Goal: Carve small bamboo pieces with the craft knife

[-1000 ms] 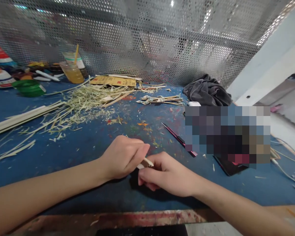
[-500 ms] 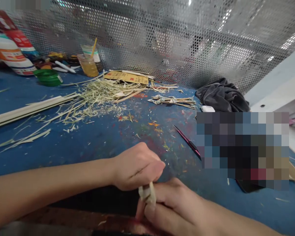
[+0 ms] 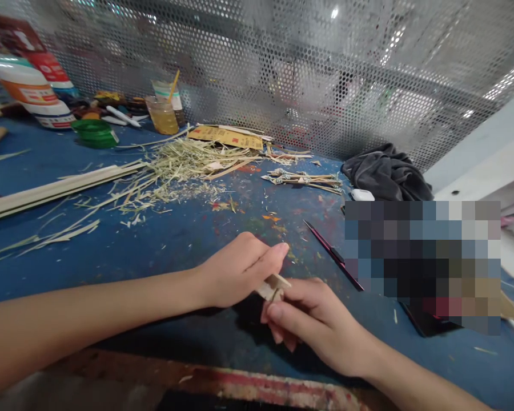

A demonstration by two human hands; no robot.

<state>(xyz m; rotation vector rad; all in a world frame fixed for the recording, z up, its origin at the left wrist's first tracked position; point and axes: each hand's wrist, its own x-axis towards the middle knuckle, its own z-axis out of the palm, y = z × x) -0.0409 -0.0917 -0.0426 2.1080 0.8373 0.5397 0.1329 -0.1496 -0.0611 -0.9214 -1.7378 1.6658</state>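
Observation:
My left hand [image 3: 240,271] is closed in a fist over the table near its front edge, thumb on top. From beneath it sticks out a short, pale bamboo strip [image 3: 270,290], which looks folded or split at its end. My right hand [image 3: 314,319] pinches that end between thumb and fingers, close beside the left fist. How much of the strip lies inside the left fist is hidden. Just beyond my right hand lies a pink and black craft knife [image 3: 334,255] on the blue table [image 3: 163,240].
Bamboo shavings [image 3: 184,157] lie heaped mid-table beside long bamboo strips [image 3: 60,191]. A bundle of thin sticks [image 3: 304,180], a dark cloth [image 3: 385,171] and a white case [image 3: 362,195] are at the right. Glue bottles [image 3: 34,94], green tape [image 3: 95,134] and a cup [image 3: 161,117] stand back left.
Both hands have risen away from the front edge, holding the strip. My right hand has turned and shifted, so its grip is more visible. The view has shifted slightly.

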